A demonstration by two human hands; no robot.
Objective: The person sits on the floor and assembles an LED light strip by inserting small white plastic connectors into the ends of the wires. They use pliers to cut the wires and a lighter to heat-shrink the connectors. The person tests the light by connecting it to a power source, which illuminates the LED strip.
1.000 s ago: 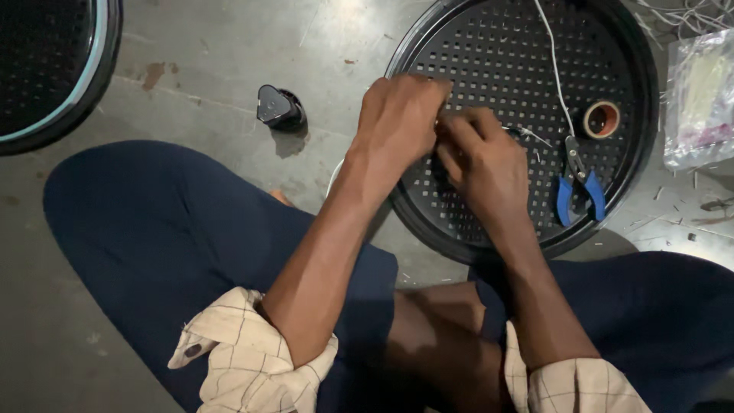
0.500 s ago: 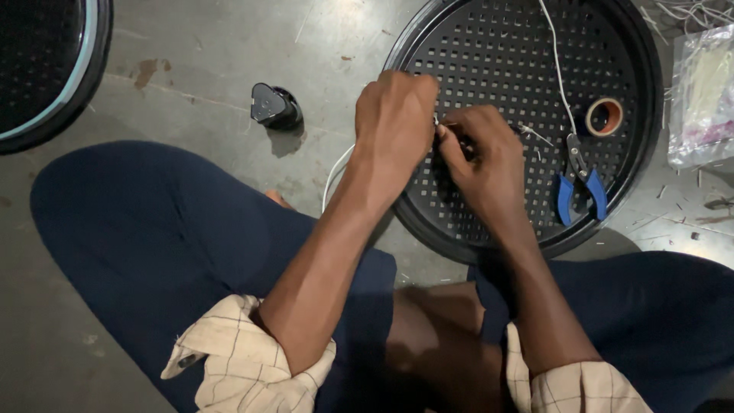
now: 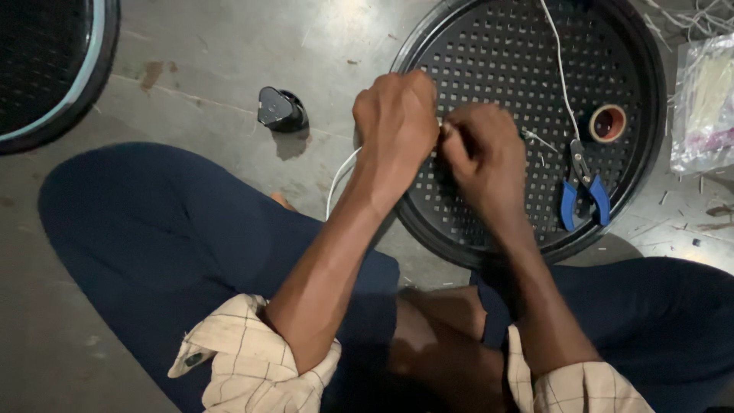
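Both fists meet over the left half of a round black perforated tray (image 3: 527, 46) that lies on the concrete floor. My left hand (image 3: 396, 122) is closed around a thin white wire (image 3: 339, 174) that loops down past the tray's edge. My right hand (image 3: 483, 157) pinches the same wire's end right beside the left knuckles. What sits between the fingertips is hidden. A second stretch of white wire (image 3: 556, 65) runs across the tray from the top.
Blue-handled pliers (image 3: 584, 193) and a small brown tape roll (image 3: 608, 123) lie on the tray's right side. A small black plug-like part (image 3: 279, 109) stands on the floor at left. Another round black tray (image 3: 46, 69) is at top left, a plastic bag (image 3: 707, 99) at far right.
Both hands have stayed together over the tray, shifting only slightly as they work the wire. Pliers, tape roll and black part have not moved.
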